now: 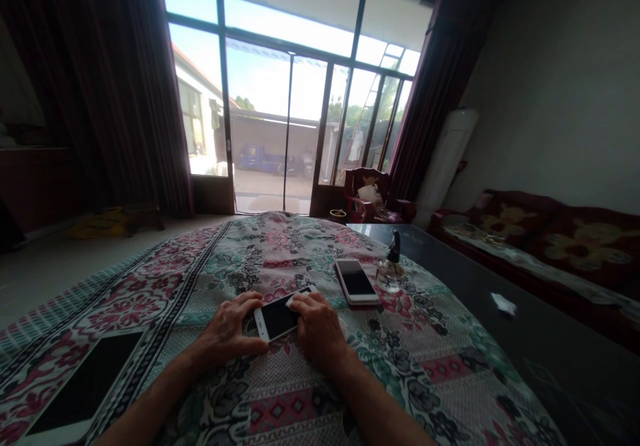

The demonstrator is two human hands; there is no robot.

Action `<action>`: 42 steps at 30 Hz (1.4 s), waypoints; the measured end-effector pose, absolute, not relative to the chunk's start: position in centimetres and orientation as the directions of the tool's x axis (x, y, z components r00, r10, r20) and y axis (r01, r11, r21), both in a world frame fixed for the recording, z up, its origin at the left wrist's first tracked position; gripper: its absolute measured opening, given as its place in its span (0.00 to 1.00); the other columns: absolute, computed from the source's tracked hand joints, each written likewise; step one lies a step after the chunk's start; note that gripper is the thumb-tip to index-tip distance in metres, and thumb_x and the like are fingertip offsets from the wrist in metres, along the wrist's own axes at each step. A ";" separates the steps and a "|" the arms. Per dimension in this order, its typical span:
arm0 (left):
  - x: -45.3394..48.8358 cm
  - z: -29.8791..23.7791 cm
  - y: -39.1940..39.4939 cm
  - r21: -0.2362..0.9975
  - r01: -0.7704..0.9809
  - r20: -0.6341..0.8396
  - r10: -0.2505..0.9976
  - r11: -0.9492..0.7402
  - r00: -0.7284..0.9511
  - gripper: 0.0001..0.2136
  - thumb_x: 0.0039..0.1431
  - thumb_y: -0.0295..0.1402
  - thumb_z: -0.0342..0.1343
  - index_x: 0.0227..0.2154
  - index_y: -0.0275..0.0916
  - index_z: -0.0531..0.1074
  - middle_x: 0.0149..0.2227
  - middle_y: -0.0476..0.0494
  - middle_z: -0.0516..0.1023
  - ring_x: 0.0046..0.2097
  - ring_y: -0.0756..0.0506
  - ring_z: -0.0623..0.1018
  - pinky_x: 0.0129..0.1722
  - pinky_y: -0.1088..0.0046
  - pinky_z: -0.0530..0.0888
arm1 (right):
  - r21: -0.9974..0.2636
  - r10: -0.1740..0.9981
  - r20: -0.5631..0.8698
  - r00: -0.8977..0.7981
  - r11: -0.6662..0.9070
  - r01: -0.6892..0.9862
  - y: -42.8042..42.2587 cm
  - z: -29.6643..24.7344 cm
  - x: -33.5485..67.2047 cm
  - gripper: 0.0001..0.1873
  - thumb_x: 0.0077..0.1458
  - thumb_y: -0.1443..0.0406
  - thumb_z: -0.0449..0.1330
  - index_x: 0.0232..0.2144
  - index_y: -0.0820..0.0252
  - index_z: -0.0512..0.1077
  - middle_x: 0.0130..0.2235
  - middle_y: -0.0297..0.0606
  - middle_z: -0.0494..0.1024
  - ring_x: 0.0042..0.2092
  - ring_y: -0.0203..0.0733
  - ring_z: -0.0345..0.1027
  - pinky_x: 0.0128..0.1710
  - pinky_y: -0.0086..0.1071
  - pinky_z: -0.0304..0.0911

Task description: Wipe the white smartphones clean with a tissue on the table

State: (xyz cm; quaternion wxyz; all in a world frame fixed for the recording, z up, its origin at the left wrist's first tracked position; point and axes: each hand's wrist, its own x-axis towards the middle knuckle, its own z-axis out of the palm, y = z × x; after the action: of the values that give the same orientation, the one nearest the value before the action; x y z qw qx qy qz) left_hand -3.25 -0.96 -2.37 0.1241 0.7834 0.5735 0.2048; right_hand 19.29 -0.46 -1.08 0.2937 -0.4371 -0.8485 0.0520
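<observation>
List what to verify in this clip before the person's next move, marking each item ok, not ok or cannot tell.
1. Phone held by both hands: ok. The left hand and right hand are both on the white smartphone.
2. White tissue under the right fingers: ok.
3. Screen clean: cannot tell; hands and dim light hide it.
4. Second smartphone apart from the hands: ok.
5. Glass bottle upright: ok.

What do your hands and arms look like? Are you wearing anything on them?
The left hand and right hand are bare: no gloves, and no ring or watch shows. The left forearm and right forearm have no sleeves in view.
</observation>
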 end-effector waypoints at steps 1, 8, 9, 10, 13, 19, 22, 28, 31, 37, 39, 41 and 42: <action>-3.2 -2.3 -1.0 0.431 0.847 0.176 0.950 -0.311 0.259 0.33 0.38 0.48 0.65 0.50 0.43 0.71 0.62 0.40 0.65 0.62 0.35 0.65 0.61 0.59 0.59 | -0.349 0.792 0.456 -0.405 0.578 0.738 -0.4 -1.1 19.4 0.21 0.53 0.75 0.51 0.45 0.58 0.76 0.50 0.35 0.77 0.52 0.42 0.63 0.56 0.32 0.56; -3.1 -2.0 -1.2 0.431 0.845 0.180 0.948 -0.316 0.263 0.31 0.40 0.46 0.64 0.50 0.42 0.70 0.62 0.39 0.66 0.62 0.35 0.65 0.60 0.60 0.60 | -0.315 0.842 0.436 -0.318 0.474 0.823 0.0 -1.2 19.6 0.22 0.55 0.74 0.50 0.47 0.57 0.75 0.52 0.35 0.75 0.53 0.43 0.63 0.56 0.33 0.55; -3.1 -2.0 -1.3 0.431 0.844 0.184 0.947 -0.319 0.264 0.31 0.40 0.46 0.64 0.50 0.42 0.70 0.61 0.39 0.66 0.62 0.36 0.65 0.60 0.61 0.60 | -0.309 0.840 0.436 -0.323 0.477 0.823 0.0 -1.3 19.5 0.22 0.55 0.74 0.50 0.48 0.57 0.75 0.52 0.35 0.75 0.53 0.43 0.63 0.56 0.32 0.55; -3.1 -2.0 -1.3 0.432 0.843 0.189 0.946 -0.321 0.263 0.31 0.40 0.46 0.64 0.50 0.42 0.70 0.61 0.40 0.66 0.62 0.36 0.65 0.60 0.61 0.61 | -0.305 0.837 0.438 -0.327 0.481 0.822 0.1 -1.3 19.5 0.22 0.54 0.74 0.50 0.48 0.57 0.75 0.52 0.36 0.75 0.54 0.43 0.62 0.56 0.32 0.55; -3.0 -2.1 -1.5 0.440 0.839 0.203 0.945 -0.321 0.255 0.30 0.41 0.46 0.64 0.50 0.42 0.70 0.61 0.41 0.66 0.61 0.36 0.66 0.60 0.62 0.61 | -0.297 0.828 0.449 -0.336 0.494 0.817 0.1 -1.3 19.5 0.23 0.54 0.75 0.50 0.48 0.58 0.75 0.52 0.36 0.75 0.54 0.43 0.62 0.56 0.32 0.55; -3.2 -2.5 -1.7 0.452 0.836 0.209 0.949 -0.309 0.238 0.32 0.40 0.46 0.64 0.51 0.40 0.70 0.61 0.39 0.66 0.62 0.35 0.65 0.61 0.62 0.60 | -0.301 0.803 0.463 -0.375 0.541 0.786 0.0 -1.4 19.6 0.22 0.54 0.74 0.50 0.48 0.58 0.74 0.53 0.36 0.75 0.54 0.42 0.62 0.57 0.32 0.54; -3.2 -2.5 -1.8 0.461 0.835 0.190 0.952 -0.302 0.239 0.33 0.40 0.46 0.64 0.51 0.41 0.69 0.62 0.40 0.66 0.61 0.35 0.66 0.61 0.62 0.61 | -0.293 0.806 0.451 -0.383 0.539 0.790 -0.2 -1.2 19.6 0.23 0.54 0.74 0.50 0.48 0.57 0.74 0.53 0.36 0.75 0.54 0.42 0.62 0.57 0.33 0.54; -3.0 -2.2 -2.5 0.471 0.833 0.185 0.955 -0.292 0.230 0.33 0.41 0.47 0.64 0.52 0.40 0.69 0.61 0.39 0.66 0.61 0.36 0.66 0.61 0.60 0.61 | -0.285 0.780 0.444 -0.442 0.590 0.755 -0.8 -0.9 19.5 0.22 0.54 0.74 0.51 0.47 0.57 0.74 0.53 0.35 0.75 0.53 0.41 0.62 0.56 0.32 0.55; -3.1 -2.3 -2.8 0.480 0.828 0.187 0.956 -0.291 0.228 0.32 0.41 0.46 0.63 0.51 0.42 0.69 0.61 0.40 0.67 0.61 0.36 0.66 0.61 0.60 0.61 | -0.282 0.770 0.439 -0.464 0.608 0.742 -1.1 -0.9 19.4 0.22 0.55 0.74 0.51 0.48 0.56 0.74 0.52 0.36 0.75 0.52 0.41 0.61 0.56 0.33 0.55; -3.1 -2.4 -3.5 0.480 0.829 0.210 0.955 -0.287 0.209 0.32 0.40 0.45 0.64 0.51 0.42 0.70 0.60 0.41 0.67 0.61 0.36 0.66 0.60 0.60 0.62 | -0.283 0.749 0.400 -0.528 0.649 0.706 -2.1 -0.7 18.5 0.21 0.55 0.73 0.51 0.49 0.56 0.73 0.54 0.37 0.73 0.52 0.42 0.60 0.56 0.35 0.54; -2.9 -2.3 -3.7 0.473 0.835 0.218 0.956 -0.281 0.198 0.32 0.40 0.44 0.64 0.51 0.41 0.70 0.60 0.40 0.67 0.61 0.36 0.66 0.61 0.60 0.62 | -0.288 0.727 0.398 -0.560 0.678 0.676 -2.7 -0.7 17.9 0.21 0.54 0.72 0.52 0.49 0.57 0.72 0.53 0.37 0.73 0.52 0.42 0.60 0.55 0.35 0.54; -2.8 -2.3 -4.0 0.469 0.840 0.225 0.956 -0.274 0.186 0.32 0.40 0.44 0.64 0.51 0.40 0.70 0.60 0.39 0.67 0.61 0.36 0.66 0.61 0.60 0.62 | -0.287 0.696 0.404 -0.593 0.712 0.641 -3.3 -0.7 17.3 0.20 0.54 0.71 0.53 0.49 0.56 0.71 0.53 0.36 0.73 0.52 0.43 0.60 0.54 0.36 0.54; -2.8 -2.3 -4.0 0.468 0.841 0.229 0.956 -0.272 0.182 0.31 0.40 0.43 0.64 0.51 0.39 0.70 0.60 0.38 0.68 0.61 0.35 0.67 0.61 0.60 0.62 | -0.284 0.680 0.406 -0.611 0.729 0.623 -3.7 -0.7 17.0 0.20 0.54 0.71 0.53 0.49 0.56 0.71 0.53 0.35 0.73 0.52 0.43 0.60 0.54 0.36 0.54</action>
State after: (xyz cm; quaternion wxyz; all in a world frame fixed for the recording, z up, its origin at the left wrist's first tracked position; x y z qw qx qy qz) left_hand -2.80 -4.05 -2.33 0.1187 0.7596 0.5914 0.2431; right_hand 16.99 -3.67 -0.66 0.2498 -0.3638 -0.8956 0.0569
